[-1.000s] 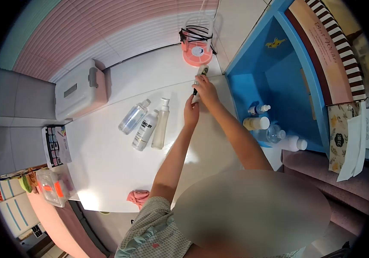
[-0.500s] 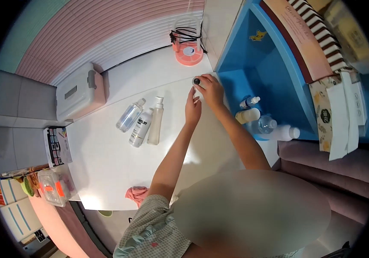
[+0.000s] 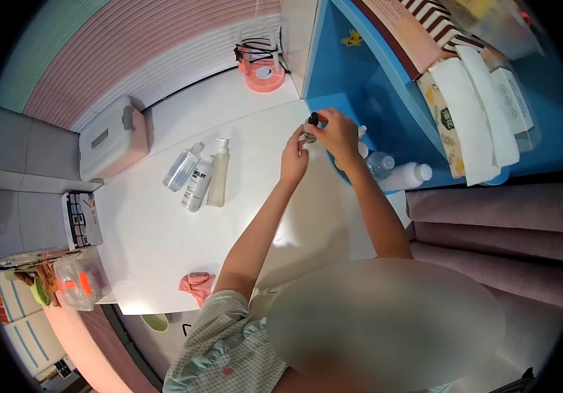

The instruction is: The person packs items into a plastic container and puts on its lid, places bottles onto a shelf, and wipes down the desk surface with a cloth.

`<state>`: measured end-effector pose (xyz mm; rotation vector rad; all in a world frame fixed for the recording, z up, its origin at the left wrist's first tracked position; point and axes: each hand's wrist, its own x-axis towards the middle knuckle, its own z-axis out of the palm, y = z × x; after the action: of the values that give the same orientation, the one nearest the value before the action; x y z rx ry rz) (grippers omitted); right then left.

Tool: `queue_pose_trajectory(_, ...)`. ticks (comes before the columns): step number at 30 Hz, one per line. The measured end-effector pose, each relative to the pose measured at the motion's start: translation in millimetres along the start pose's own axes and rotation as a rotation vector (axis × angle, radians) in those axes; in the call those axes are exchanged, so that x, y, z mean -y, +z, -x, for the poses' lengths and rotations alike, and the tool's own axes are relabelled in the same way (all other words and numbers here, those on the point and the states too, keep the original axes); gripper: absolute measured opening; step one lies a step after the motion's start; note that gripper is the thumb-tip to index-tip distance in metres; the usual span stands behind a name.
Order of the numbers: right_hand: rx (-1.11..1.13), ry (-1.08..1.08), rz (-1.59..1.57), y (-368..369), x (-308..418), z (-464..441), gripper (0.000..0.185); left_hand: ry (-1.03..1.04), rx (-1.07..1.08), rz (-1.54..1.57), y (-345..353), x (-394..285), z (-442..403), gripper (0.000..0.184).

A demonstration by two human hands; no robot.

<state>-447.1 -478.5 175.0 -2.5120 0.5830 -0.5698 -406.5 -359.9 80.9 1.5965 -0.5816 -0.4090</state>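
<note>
- From my end of the head feed, the right hand (image 3: 338,136) is pinching a small greyish bottle with a black top (image 3: 310,137) between thumb and fingers, up near the dark end.
- The left hand (image 3: 293,162) has its fingers right up at the bottle's left side. Can't tell if it's gripping too or just resting there.
- Left of the left hand I've got three bottles bunched together: a frosted bottle with a white pump (image 3: 218,173) nearest, then a white bottle with black lettering (image 3: 197,187), then a clear plastic bottle (image 3: 182,169).
- Beyond both hands, a bit left, there's a round pink plastic base (image 3: 265,78) with black cable around its upright.
- Just right of the right hand is a blue shelf unit (image 3: 344,75), with a clear bottle (image 3: 380,164) and a smooth white bottle (image 3: 405,175) in it. Further right, a floral tissue pack (image 3: 443,124).
- Back from the left hand, near that elbow, a crumpled pink cloth (image 3: 196,287) sits at the edge of the glossy white table (image 3: 150,236).
</note>
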Motion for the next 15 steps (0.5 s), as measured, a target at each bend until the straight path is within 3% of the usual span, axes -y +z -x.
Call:
queue_pose_trajectory(7, 0.012, -0.084, 0.269, -23, -22, 16, 0.019, -0.028, 0.115, -0.061, 29, -15, 4, 0.061)
queue_pose_trajectory(15, 0.108, -0.013, 0.345, -28, -35, 22, 0.021, -0.035, 0.153, -0.123, 45, 0, 0, 0.055)
